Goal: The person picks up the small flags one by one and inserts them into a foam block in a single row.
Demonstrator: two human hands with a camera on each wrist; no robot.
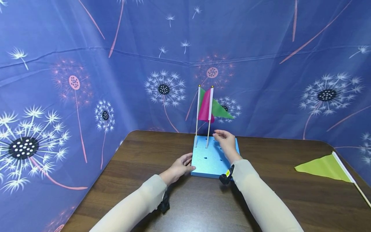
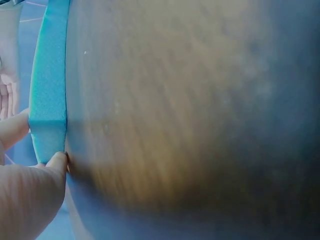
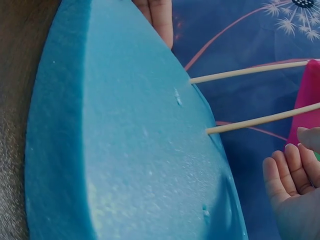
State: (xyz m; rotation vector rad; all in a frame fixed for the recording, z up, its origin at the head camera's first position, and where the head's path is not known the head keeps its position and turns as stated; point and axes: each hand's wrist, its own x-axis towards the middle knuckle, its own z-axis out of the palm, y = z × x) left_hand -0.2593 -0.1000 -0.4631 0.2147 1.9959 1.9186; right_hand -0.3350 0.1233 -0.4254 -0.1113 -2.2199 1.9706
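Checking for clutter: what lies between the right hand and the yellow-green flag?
Head view: past the right hand, a strip of blue board, then bare tabletop up to the yellow-green flag.

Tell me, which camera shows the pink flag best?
The head view: it shows most of the pink flag above the blue board. The right wrist view catches only a piece, cut off by the picture's edge; the left wrist view shows none of it.

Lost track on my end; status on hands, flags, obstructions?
Left hand touching blue board, left side. Right hand above board, apparently empty. Pink flag, green flag upright; lime flag lying right. Possible snag: sticks near right hand.
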